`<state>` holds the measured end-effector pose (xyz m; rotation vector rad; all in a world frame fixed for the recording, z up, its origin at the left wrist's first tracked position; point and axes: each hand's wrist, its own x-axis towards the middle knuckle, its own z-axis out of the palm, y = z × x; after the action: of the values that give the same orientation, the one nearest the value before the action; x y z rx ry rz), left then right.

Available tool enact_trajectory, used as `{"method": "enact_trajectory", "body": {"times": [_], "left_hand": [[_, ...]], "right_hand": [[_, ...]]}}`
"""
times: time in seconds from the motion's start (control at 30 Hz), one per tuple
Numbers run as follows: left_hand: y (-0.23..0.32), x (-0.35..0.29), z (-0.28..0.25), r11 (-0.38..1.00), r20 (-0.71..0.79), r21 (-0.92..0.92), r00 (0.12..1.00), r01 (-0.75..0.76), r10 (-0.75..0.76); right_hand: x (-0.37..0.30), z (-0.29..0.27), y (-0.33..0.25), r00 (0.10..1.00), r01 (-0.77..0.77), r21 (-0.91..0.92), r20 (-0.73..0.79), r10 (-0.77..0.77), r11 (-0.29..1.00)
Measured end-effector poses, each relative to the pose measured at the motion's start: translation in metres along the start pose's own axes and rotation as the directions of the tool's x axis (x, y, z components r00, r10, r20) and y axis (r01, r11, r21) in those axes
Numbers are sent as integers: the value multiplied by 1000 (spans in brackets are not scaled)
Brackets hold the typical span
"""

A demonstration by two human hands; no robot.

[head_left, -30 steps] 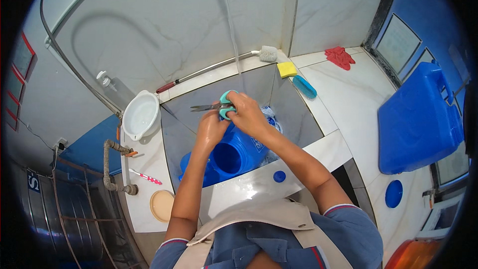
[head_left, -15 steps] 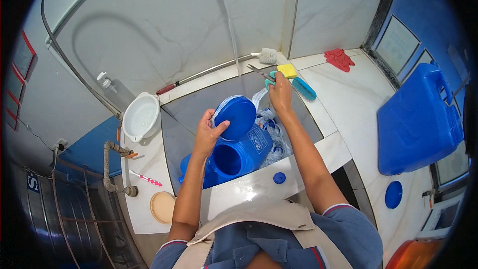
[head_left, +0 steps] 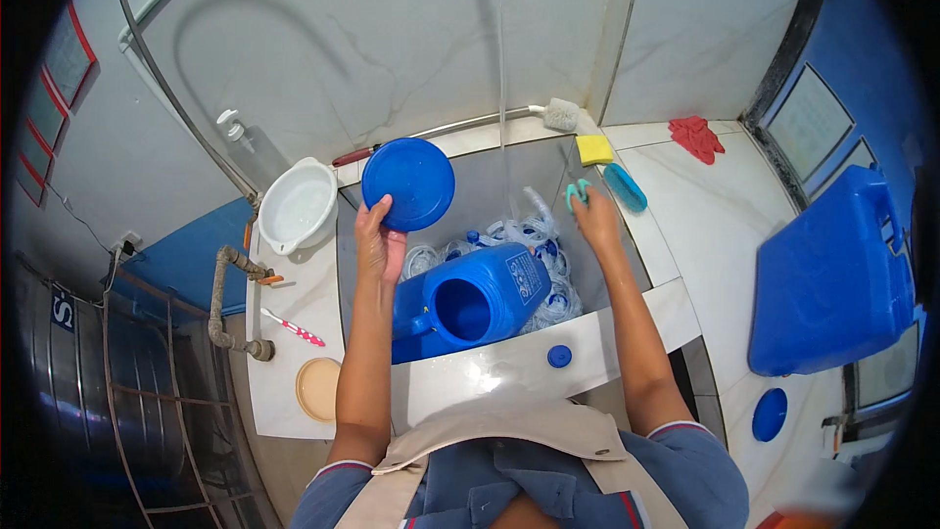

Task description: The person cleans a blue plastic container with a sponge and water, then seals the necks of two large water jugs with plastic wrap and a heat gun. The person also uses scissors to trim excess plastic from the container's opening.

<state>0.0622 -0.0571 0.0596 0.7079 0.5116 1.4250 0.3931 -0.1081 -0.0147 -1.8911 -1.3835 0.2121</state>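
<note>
My left hand (head_left: 380, 243) pinches a round blue lid (head_left: 408, 184) by its lower edge, thumb on the flat face, above the left of the sink. On the right, my right hand (head_left: 597, 220) is closed round scissors (head_left: 578, 195) with teal handles; their blades are hidden. Below and between my hands, a blue plastic jug (head_left: 514, 284) lies tilted in the grey sink (head_left: 615, 260), its wide mouth open toward me. Behind and beside it is a heap of clear plastic strips and blue-capped pieces (head_left: 558, 299), one strip sticking up.
A thin stream (head_left: 501, 69) falls behind the sink. Along its rim are a long-handled brush (head_left: 560, 115), yellow sponge (head_left: 594, 149), blue brush (head_left: 625, 187) and small blue cap (head_left: 559, 356). A white basin (head_left: 298, 206) stands left; a large blue jerrycan (head_left: 827, 279) stands right.
The lid has risen up and left, and the clear strip at its rim is off it. My right hand has moved right and down, away from the lid, with the scissors turned.
</note>
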Motion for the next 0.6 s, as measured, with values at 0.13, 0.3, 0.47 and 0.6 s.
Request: {"method": "enact_trajectory", "body": {"times": [0.13,0.3,0.47,0.6], "left_hand": [[-8,1,7,972,-67,-201,988,126,-141],[-15,-1,18,961,-55,-202,978,188,-202],[-8,-14,36,990,88,-87,991,110,-103],[-7,-17,43,987,142,-82,981,141,-129]], "right_hand": [[-47,-9,-66,847,-267,512,529,-55,817],[-77,-9,-87,683,-479,666,692,-234,571],[-89,-36,-132,932,2,219,352,-81,976],[-93,-33,-139,939,245,45,237,-249,968]]}}
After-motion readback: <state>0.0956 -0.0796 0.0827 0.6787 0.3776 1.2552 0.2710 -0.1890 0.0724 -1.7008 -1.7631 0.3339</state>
